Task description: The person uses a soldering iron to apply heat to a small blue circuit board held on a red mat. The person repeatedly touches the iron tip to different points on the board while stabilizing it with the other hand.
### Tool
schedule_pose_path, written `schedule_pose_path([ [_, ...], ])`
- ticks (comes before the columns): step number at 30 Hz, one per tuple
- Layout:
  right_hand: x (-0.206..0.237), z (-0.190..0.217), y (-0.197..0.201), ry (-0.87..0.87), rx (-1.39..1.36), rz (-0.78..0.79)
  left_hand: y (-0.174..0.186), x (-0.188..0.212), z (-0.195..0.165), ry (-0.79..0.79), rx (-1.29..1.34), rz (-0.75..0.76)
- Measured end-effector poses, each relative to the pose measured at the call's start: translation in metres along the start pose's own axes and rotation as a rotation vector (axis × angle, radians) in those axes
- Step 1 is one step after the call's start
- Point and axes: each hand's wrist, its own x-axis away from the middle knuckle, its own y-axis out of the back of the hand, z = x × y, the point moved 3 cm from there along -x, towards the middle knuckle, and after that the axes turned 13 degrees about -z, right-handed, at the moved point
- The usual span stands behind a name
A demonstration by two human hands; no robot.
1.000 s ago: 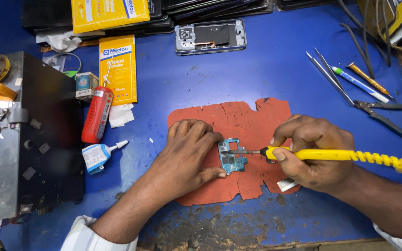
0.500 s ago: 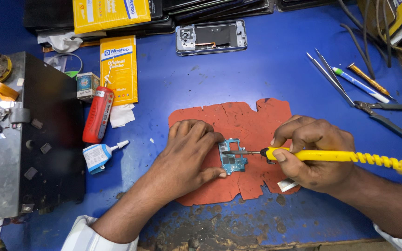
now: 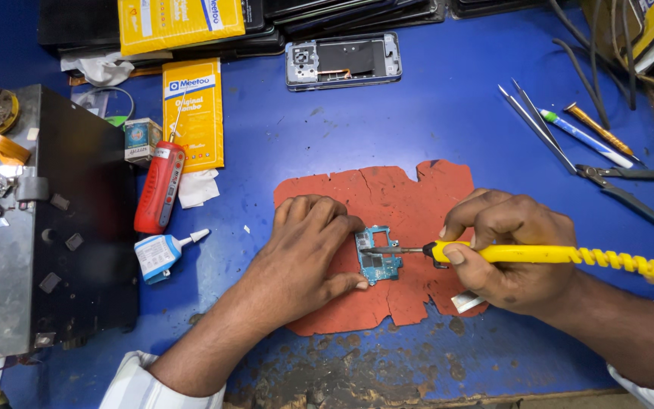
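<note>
Surface: blue surface (image 3: 433, 121), worn and stained along its near edge.
Mat: ragged red-orange mat (image 3: 387, 193) lying flat near the middle of the near edge.
Circuit board: small blue-green circuit board (image 3: 378, 261) resting on the mat, about at its centre.
Left hand: left hand (image 3: 304, 254) palm down on the mat; fingers curled over the board's left edge, thumb tip against its lower edge, pinning the board.
Right hand: right hand (image 3: 512, 254) closed around the yellow handle of a soldering iron (image 3: 493, 254); thumb on top of the handle.
Iron tip: dark metal tip lies roughly level, pointing left, touching the board's upper part.
Cord: yellow coiled section runs off toward the right edge.
Far edge: opened phone frame (image 3: 342, 60), dark stacked items beside it.
Right side: tweezers (image 3: 535, 125), pliers (image 3: 622, 185), well apart from the mat.
Left side: dark metal box (image 3: 62, 227) at the left edge; red cylindrical tool (image 3: 159, 188) and a small glue bottle (image 3: 162, 252) just beside it; yellow packet (image 3: 193, 113) behind them.
</note>
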Motion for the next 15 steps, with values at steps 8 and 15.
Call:
schedule_pose_path([
  [8,0.0016,0.0001,-0.0016,0.017,-0.005,-0.004,0.0000,0.0011,0.0007,-0.010,0.002,-0.003],
  [15,0.0008,0.0005,-0.0015,0.010,0.026,0.008,-0.0003,0.0008,0.0003,-0.007,0.006,0.001],
])
